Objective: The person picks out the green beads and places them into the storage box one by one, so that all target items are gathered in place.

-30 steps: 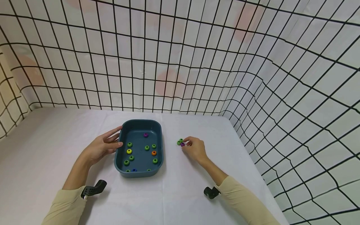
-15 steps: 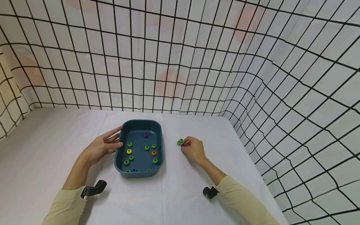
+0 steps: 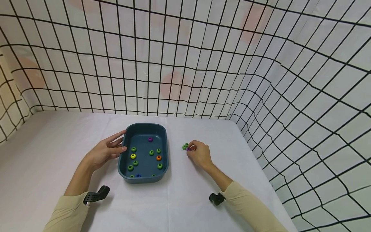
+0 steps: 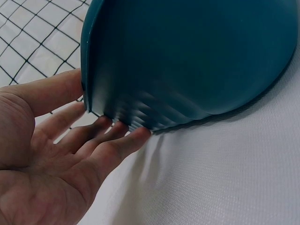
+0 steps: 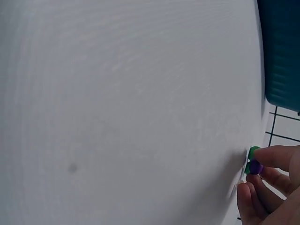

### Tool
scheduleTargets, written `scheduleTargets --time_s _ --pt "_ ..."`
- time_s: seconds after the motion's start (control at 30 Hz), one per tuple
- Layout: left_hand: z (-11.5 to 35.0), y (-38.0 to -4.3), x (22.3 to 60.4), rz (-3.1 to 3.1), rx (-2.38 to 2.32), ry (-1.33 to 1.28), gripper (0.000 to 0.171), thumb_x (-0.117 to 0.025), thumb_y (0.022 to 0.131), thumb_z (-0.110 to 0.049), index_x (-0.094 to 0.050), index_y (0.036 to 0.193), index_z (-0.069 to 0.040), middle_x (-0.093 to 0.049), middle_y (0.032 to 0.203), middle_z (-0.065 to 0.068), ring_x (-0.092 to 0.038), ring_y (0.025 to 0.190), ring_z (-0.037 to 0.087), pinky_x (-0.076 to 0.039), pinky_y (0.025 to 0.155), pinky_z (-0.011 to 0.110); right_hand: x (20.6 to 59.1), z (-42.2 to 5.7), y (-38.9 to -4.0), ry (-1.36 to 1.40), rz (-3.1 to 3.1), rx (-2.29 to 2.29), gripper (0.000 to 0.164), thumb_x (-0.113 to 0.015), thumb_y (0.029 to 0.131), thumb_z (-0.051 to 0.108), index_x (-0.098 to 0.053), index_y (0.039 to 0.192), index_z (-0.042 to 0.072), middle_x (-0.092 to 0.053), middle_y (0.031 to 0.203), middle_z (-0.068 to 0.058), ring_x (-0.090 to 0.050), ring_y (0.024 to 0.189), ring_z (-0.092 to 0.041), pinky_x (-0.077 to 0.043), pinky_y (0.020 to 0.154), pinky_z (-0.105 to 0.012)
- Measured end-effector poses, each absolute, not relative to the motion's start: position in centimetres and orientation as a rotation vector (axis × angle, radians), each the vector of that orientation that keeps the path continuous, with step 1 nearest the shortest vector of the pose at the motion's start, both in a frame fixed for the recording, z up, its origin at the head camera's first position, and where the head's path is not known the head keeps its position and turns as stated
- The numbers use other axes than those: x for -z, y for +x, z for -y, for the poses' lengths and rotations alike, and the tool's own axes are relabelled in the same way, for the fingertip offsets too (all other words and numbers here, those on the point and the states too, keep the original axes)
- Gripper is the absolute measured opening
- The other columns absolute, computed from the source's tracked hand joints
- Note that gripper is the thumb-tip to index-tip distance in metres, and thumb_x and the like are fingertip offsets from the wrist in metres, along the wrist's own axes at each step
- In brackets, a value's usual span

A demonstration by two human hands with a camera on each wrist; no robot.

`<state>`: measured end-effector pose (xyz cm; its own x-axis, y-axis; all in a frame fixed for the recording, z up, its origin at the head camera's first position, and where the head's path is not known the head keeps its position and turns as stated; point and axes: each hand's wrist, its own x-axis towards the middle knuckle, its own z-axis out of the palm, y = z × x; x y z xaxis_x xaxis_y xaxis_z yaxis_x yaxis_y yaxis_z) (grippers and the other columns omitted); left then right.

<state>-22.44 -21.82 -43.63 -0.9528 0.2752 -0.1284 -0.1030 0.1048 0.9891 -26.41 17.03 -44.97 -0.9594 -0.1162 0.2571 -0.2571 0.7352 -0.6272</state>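
My left hand [image 3: 101, 154] lies along the left side of a dark teal plastic tray [image 3: 143, 181], its fairly straight fingers touching the ribbed outer wall and the thumb at the rim. Several round beads lie in the tray, mostly green, among them a yellow bead [image 3: 133, 156], an orange bead [image 3: 158, 158] and a purple bead [image 3: 150, 139]. To the right of the tray, my right hand [image 3: 200, 157] pinches another purple bead [image 5: 255, 167] between thumb and fingers, low over the cloth. Two green beads [image 3: 184, 147] sit right beside those fingertips.
White cloth [image 3: 185, 199] covers the table. A wall of white sheeting with a black grid [image 3: 174, 80] rises behind the table and along its right side. Each wrist carries a black camera mount, the left one [image 3: 98, 194] near the tray's front corner.
My right hand has shifted slightly left, and its thumb and fingers have come together on the purple bead. The left hand and tray have stayed in place.
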Motion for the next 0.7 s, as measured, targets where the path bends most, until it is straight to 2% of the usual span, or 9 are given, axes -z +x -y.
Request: scheduleTargets --time_s 0.33,0.7 --pt "21.8 -22.4 43.6 -2.106 -1.923 0.174 0.085 -0.068 0.096 -0.01 -0.018 0.164 -0.02 -0.014 0.168 0.022 -0.022 0.153 0.044 -0.033 0.113 0.059 43.7 -16.0 -26.1 0.392 2.673 -1.053 0.013 -0.077 0.08 0.002 -0.077 0.093 0.005 -0.078 0.084 -0.008 -0.069 0.074 -0.02 -0.055 0.072 -0.035" --pt "21.8 -22.4 43.5 -2.099 -1.924 0.182 0.084 -0.067 0.096 -0.01 -0.018 0.164 -0.019 -0.014 0.168 0.023 -0.019 0.154 0.044 -0.033 0.113 0.056 42.0 -14.3 -25.3 0.474 2.632 -1.074 0.013 -0.078 0.083 0.005 -0.077 0.096 0.006 -0.077 0.087 -0.008 -0.07 0.075 -0.02 -0.057 0.069 -0.032"
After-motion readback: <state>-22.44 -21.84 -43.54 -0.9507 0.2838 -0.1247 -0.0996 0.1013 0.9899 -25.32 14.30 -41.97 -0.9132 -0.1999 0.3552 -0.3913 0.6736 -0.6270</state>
